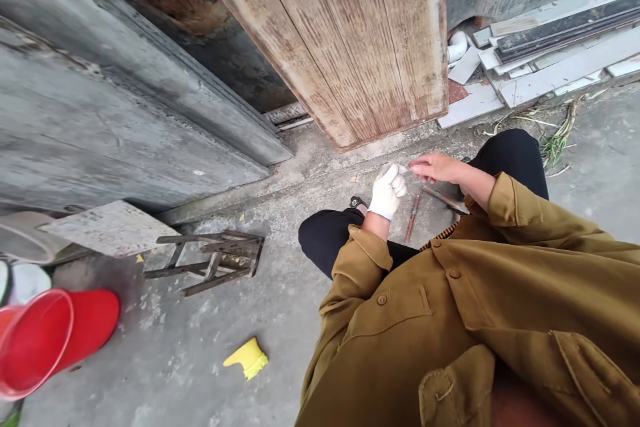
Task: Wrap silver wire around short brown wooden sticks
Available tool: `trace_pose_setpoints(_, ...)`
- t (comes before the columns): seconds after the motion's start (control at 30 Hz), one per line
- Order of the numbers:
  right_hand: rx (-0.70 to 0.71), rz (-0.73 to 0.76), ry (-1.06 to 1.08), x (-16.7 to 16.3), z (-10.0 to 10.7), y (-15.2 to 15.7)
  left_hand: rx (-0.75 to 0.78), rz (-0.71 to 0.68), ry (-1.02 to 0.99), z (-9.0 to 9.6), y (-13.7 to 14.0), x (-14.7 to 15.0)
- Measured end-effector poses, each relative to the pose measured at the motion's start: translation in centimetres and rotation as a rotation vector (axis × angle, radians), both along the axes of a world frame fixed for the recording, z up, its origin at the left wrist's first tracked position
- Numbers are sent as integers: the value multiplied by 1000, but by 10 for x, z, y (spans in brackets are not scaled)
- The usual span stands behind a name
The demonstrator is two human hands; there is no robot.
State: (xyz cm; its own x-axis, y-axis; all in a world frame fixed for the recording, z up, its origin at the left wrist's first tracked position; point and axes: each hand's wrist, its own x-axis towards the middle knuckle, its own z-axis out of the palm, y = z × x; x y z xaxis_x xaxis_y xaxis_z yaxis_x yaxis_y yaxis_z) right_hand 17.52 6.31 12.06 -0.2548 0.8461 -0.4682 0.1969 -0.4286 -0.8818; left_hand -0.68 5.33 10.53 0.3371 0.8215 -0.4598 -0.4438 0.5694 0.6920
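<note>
My left hand (389, 191), in a white knit glove, is raised over the concrete floor with its fingers curled in. Whether anything small is held in them cannot be made out. Beside it is my bare right hand (434, 167), fingers stretched loosely towards the glove, their tips close to the gloved fingertips; I cannot tell if they touch. On the floor just below the hands lie a rusty metal rod (412, 217) and a tool with a long handle (443, 200), partly hidden by my sleeve and leg.
A weathered wooden panel (370, 47) stands ahead, by a grey wall (115, 113). White boards and tiles (550, 80) are stacked right. A wooden stool (213, 260) lies left, near a red bucket (65, 337) and a yellow boot-shaped object (249, 357).
</note>
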Motion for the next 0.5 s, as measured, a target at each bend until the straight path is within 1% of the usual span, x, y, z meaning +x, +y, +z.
trace_pose_setpoints(0.07,-4,-97,111,-7,-6,2,9,3,16,0,3,0)
trace_pose_setpoints(0.13,16,-144,142,-9,-8,10,16,3,31,1,9,-2)
trace_pose_setpoints(0.17,34,-140,129,-8,-8,15,18,-2,37,3,13,-3)
trace_pose_setpoints(0.23,42,-62,116,-6,-5,28,23,-14,44,6,25,-7)
trace_pose_setpoints(0.3,18,39,171,-5,0,42,28,-21,46,9,39,-10)
trace_pose_setpoints(0.37,1,84,243,-6,3,57,32,-20,45,11,54,-12)
trace_pose_setpoints(0.43,14,60,257,-9,5,72,35,-16,40,11,67,-12)
trace_pose_setpoints(0.5,41,-3,203,-14,4,86,39,-6,34,9,78,-11)
